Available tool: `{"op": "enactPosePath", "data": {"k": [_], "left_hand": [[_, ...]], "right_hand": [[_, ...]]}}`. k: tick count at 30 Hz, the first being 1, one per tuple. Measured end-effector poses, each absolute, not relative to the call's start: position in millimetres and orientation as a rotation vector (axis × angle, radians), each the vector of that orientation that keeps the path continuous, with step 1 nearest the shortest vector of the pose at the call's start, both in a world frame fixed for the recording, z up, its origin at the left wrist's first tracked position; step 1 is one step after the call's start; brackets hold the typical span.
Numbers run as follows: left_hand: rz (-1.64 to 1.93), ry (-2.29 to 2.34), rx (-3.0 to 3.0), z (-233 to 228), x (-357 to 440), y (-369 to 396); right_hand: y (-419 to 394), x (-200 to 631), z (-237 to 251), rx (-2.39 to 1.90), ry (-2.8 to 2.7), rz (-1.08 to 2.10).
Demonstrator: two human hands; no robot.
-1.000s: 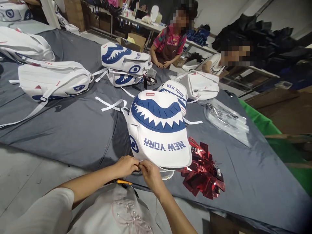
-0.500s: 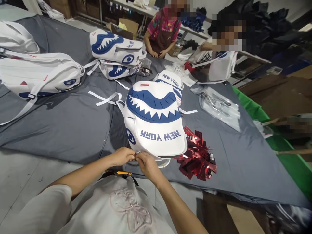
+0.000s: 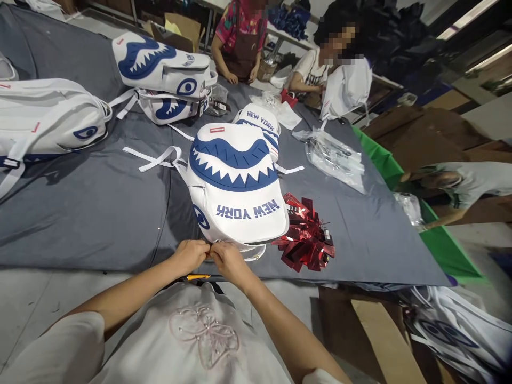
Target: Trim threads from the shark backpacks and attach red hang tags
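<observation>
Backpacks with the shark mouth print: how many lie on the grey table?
5, maybe more hidden: one at the hands, one behind it, two stacked farther back, one at left.

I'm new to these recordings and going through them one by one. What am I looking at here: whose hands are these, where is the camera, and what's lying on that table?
There is no machine here. The camera sits on a person's head and looks down at their own two bare hands. The left hand and right hand meet, fingertips pinched on something small at the near edge of a white backpack with a blue shark-mouth print and NEW YORK lettering; what they pinch is too small to tell. The backpack lies on a table covered in grey cloth. Beside it lies a heap of shiny red foil tags, farther back more white shark backpacks and clear plastic bags. Other people work at the far end.
</observation>
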State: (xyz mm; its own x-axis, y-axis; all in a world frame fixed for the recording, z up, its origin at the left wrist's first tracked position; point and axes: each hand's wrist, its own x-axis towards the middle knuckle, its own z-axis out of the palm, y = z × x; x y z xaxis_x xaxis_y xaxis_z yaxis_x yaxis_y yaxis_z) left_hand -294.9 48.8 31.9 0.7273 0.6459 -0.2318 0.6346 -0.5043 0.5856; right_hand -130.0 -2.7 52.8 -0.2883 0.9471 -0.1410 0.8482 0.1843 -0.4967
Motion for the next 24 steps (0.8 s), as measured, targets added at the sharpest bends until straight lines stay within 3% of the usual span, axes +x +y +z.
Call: {"op": "enactPosePath", "data": {"k": [8, 24], "left_hand": [[0.257, 0.924, 2.030, 29.5, -300.6, 50.8], [0.312, 1.135, 1.858, 32.1, -297.3, 41.8]], "right_hand": [[1.3, -133.3, 56.0, -1.809, -1.965, 0.800], [-4.2, -130.2, 48.5, -1.751, -1.616, 0.985]]}}
